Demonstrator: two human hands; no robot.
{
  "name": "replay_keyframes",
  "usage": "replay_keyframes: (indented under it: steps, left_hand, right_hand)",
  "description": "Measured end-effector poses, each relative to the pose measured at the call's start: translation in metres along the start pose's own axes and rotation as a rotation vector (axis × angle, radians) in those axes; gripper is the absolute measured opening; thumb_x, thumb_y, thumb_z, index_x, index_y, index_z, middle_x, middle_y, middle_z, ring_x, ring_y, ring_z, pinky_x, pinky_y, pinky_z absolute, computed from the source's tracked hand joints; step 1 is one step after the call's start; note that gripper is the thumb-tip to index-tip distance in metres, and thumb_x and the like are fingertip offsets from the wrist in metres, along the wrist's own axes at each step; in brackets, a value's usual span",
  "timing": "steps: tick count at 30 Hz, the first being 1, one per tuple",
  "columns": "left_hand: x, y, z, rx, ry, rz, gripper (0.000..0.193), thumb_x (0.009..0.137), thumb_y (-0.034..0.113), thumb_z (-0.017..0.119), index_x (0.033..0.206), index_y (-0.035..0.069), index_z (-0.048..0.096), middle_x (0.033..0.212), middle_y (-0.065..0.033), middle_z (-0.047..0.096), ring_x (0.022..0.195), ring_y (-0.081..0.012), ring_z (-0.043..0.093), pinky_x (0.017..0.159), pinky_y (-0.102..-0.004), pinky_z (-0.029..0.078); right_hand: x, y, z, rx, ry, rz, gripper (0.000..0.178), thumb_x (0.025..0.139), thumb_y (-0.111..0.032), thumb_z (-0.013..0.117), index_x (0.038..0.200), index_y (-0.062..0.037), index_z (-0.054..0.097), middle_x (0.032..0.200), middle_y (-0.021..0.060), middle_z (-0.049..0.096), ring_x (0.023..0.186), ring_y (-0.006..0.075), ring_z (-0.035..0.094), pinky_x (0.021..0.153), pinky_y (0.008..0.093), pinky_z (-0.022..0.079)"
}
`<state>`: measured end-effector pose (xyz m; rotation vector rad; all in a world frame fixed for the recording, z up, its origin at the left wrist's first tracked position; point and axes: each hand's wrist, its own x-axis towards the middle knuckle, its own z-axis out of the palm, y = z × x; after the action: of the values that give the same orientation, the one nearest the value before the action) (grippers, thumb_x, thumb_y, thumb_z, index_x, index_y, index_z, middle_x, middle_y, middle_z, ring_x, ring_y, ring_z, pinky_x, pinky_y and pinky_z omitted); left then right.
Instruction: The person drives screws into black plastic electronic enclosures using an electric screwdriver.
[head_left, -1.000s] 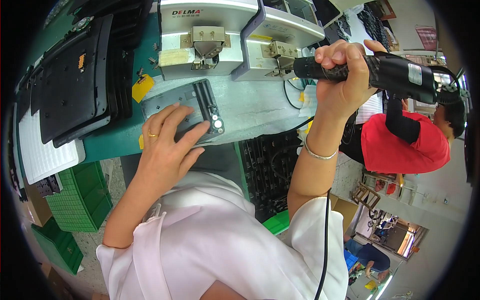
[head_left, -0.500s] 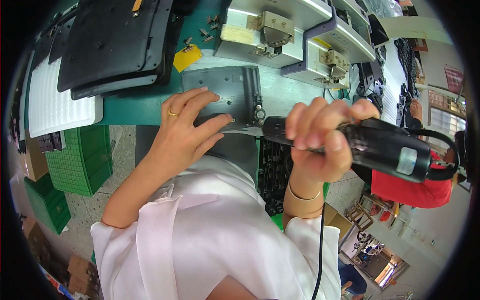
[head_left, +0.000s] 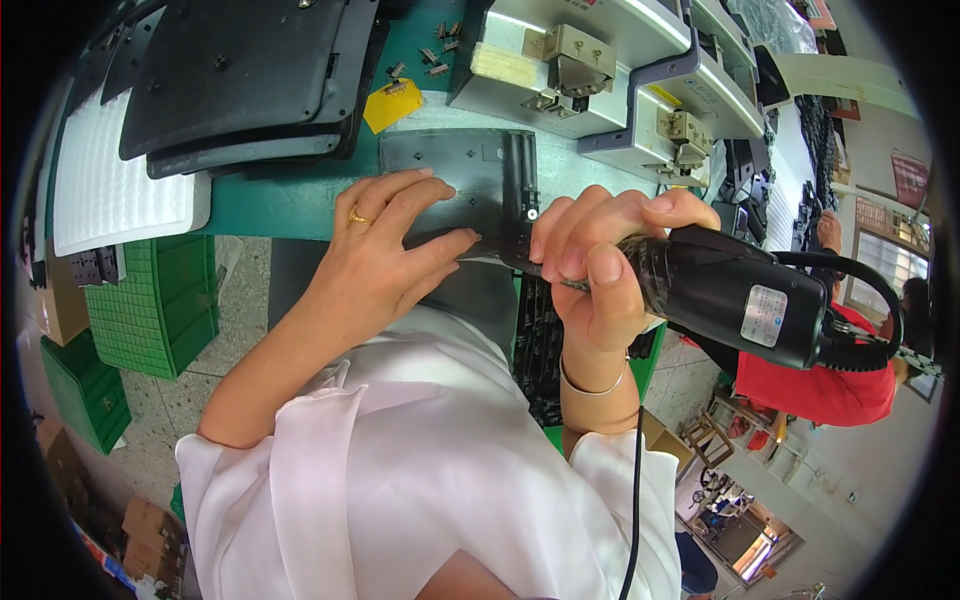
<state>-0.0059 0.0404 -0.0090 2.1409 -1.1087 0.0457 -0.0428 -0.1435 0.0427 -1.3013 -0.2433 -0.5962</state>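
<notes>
A black plastic panel (head_left: 462, 176) lies flat at the near edge of the green bench. My left hand (head_left: 392, 232), with a gold ring, rests on it, fingers spread and holding it down. A tiny brass-coloured bit shows at the tip of one finger. My right hand (head_left: 598, 262) is wrapped round a black corded electric screwdriver (head_left: 730, 292), held nearly level. Its front end points left, over the panel's near right corner, close to my left fingertips. The bit's tip is hidden, so I cannot tell whether it touches a screw.
Stacked black panels (head_left: 235, 75) stand at the left by a white foam tray (head_left: 130, 185). Small metal parts (head_left: 437, 52) lie near a yellow paper piece (head_left: 393, 105). Grey metal machines (head_left: 560, 75) stand behind. Green crates (head_left: 150, 305) sit below left. A person in red (head_left: 815, 388) is at right.
My right hand has brought the screwdriver left, so its front end now reaches over the panel's corner. My left hand stays on the panel. The whole view has shifted slightly.
</notes>
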Motion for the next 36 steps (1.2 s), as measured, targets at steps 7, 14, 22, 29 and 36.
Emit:
replay_keyframes:
  steps: [7, 14, 22, 29, 36]
  left_hand:
    - [0.001, -0.001, 0.001, -0.01, 0.013, 0.001, 0.03, 0.07, 0.018, 0.076, 0.099, 0.018, 0.07, 0.121, -0.0066, 0.055, 0.121, -0.0275, 0.047, 0.101, -0.0456, 0.033]
    - [0.004, 0.003, -0.001, -0.023, -0.002, -0.013, 0.033, 0.07, 0.015, 0.076, 0.101, 0.015, 0.066, 0.118, -0.005, 0.055, 0.119, -0.0256, 0.048, 0.101, -0.046, 0.032]
    - [0.006, 0.009, 0.0, 0.005, -0.01, -0.014, 0.03, 0.071, 0.016, 0.076, 0.099, 0.014, 0.066, 0.118, -0.0045, 0.056, 0.12, -0.0259, 0.047, 0.102, -0.0453, 0.029]
    - [0.014, 0.015, 0.005, -0.018, -0.011, -0.039, 0.027, 0.071, 0.016, 0.077, 0.097, 0.015, 0.067, 0.116, -0.0035, 0.058, 0.121, -0.0248, 0.048, 0.103, -0.0451, 0.028]
    - [0.016, 0.012, 0.005, -0.02, -0.022, -0.035, 0.03, 0.07, 0.015, 0.079, 0.097, 0.014, 0.068, 0.115, -0.0033, 0.06, 0.12, -0.0269, 0.05, 0.102, -0.0455, 0.029]
  right_hand:
    - [0.005, 0.004, 0.007, -0.067, -0.022, 0.036, 0.045, 0.084, 0.002, 0.065, 0.112, -0.0042, 0.031, 0.063, 0.0049, 0.055, 0.051, 0.015, 0.055, 0.054, 0.029, 0.052]
    - [-0.001, 0.006, 0.011, -0.138, -0.07, -0.051, 0.035, 0.088, -0.005, 0.065, 0.104, -0.0105, 0.034, 0.063, 0.0056, 0.05, 0.049, 0.0167, 0.05, 0.05, 0.0344, 0.05]
    - [-0.018, -0.007, 0.005, -0.203, -0.016, -0.051, 0.048, 0.084, -0.003, 0.068, 0.114, -0.0103, 0.032, 0.066, 0.0056, 0.055, 0.053, 0.0173, 0.054, 0.055, 0.0359, 0.053]
    - [0.028, -0.056, -0.059, -0.137, 0.341, -0.476, 0.041, 0.087, -0.004, 0.055, 0.124, -0.0128, 0.039, 0.068, 0.0056, 0.052, 0.059, 0.0165, 0.052, 0.056, 0.0358, 0.05]
    - [0.06, -0.056, -0.087, -0.388, 0.397, -0.544, 0.038, 0.086, -0.003, 0.055, 0.12, -0.0024, 0.037, 0.067, 0.0089, 0.052, 0.052, 0.0169, 0.052, 0.056, 0.0359, 0.054]
